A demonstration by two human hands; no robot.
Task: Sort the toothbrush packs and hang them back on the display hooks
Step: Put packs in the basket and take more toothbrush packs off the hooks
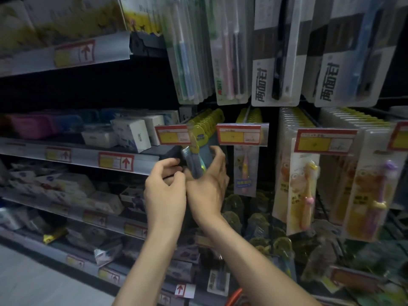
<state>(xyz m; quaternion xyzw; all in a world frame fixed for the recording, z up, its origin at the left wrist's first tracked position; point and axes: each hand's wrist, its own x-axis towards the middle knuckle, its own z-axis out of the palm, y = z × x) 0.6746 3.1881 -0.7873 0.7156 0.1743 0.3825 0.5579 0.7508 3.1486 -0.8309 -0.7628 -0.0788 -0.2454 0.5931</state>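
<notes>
Dim scene, lit from above: the upper hanging packs (273, 51) and price tags (241, 134) catch light, while shelf recesses sink to black. A glint marks the held toothbrush pack (198, 167). The edges blur, and the shelves (66, 154) bow.

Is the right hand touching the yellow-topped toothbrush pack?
Touching: the head view shows the right hand with fingers curled round the toothbrush pack.

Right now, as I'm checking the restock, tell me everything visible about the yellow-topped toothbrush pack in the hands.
The yellow-topped blue toothbrush pack is a flat card with a rounded yellow hang tab and glossy clear plastic front. It tilts, tab uppermost, below the hanging row of matching packs. The right hand curls round it; the left hand pinches its lower left corner.
</notes>
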